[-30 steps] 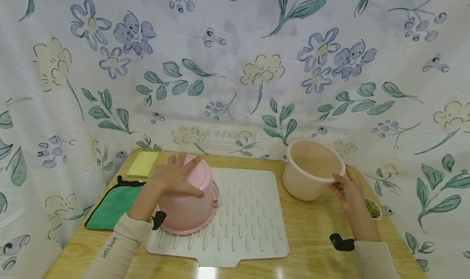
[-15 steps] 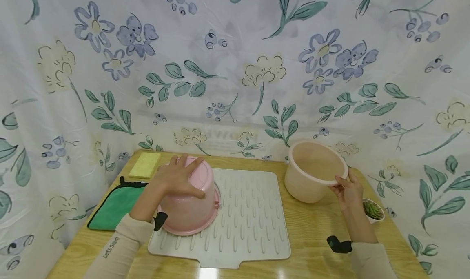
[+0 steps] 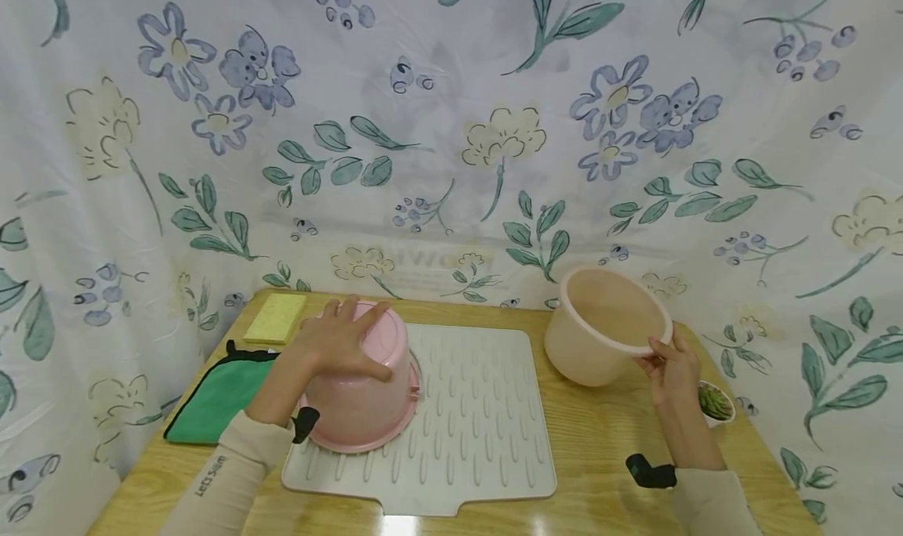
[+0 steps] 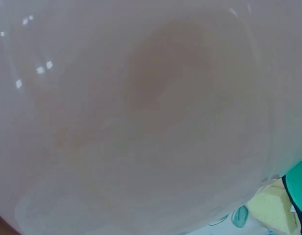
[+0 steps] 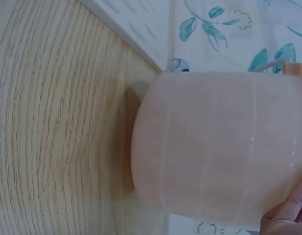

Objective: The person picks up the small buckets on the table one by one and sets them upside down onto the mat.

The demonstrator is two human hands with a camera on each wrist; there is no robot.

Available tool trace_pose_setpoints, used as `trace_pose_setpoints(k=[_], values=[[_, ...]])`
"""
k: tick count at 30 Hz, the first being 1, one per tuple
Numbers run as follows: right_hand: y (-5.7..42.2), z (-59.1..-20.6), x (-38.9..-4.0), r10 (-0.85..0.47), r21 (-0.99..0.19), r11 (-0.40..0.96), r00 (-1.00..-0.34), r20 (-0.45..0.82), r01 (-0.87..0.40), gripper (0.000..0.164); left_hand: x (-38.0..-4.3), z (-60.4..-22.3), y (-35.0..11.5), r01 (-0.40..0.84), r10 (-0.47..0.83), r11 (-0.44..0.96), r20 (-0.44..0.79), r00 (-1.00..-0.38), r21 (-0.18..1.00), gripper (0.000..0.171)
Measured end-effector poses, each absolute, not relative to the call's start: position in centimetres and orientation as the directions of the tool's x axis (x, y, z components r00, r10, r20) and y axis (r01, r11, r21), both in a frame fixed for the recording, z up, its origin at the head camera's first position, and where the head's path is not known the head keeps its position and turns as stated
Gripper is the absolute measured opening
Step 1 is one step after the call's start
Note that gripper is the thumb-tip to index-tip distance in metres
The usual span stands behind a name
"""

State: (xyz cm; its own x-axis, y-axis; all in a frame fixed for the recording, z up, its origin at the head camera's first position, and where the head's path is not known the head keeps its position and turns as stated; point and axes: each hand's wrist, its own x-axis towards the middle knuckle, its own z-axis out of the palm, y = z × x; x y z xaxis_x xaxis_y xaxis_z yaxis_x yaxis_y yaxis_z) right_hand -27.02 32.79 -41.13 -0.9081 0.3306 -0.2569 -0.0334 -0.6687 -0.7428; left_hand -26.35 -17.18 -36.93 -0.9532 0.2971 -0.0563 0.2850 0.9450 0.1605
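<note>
A pink bucket [image 3: 360, 414] stands upside down on the left part of a white ridged mat [image 3: 480, 411]. My left hand [image 3: 335, 344] rests on its upturned base, fingers and thumb spread straight. In the left wrist view the shiny pink bucket wall [image 4: 156, 122] fills nearly everything. To the right of the mat, a peach bucket [image 3: 585, 356] leans with its mouth toward me. My right hand [image 3: 673, 367] pinches its rim at the near right side. The right wrist view shows the peach bucket's wall [image 5: 214, 147] and its shadow on the wood; whether its bottom touches the table I cannot tell.
A yellow sponge-like block [image 3: 275, 318] and a green cloth [image 3: 222, 395] with black edging lie at the left of the wooden table [image 3: 592, 458]. A small potted plant [image 3: 716, 403] stands behind my right wrist. A flowered curtain [image 3: 437, 128] hangs close behind the table.
The peach bucket's rim has shifted slightly right, and the bucket tips a little more toward my right hand. My left hand and the pink bucket stay in place.
</note>
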Motion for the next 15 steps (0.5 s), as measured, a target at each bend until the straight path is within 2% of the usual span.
trace_pose_setpoints(k=[12,15], values=[[32.5,-41.5,-25.4,0.239,-0.586,-0.805,-0.954,-0.182,-0.090,0.069,-26.6,-36.4,-17.0,0.253,0.285,0.943,-0.132,-0.949,0.215,0.118],[32.6,-41.9,-25.0,0.211,-0.548,-0.831,-0.966,-0.150,-0.096,0.058,-26.6,-36.4,-17.0,0.252,0.285,0.942,-0.132,-0.949,0.220,0.118]])
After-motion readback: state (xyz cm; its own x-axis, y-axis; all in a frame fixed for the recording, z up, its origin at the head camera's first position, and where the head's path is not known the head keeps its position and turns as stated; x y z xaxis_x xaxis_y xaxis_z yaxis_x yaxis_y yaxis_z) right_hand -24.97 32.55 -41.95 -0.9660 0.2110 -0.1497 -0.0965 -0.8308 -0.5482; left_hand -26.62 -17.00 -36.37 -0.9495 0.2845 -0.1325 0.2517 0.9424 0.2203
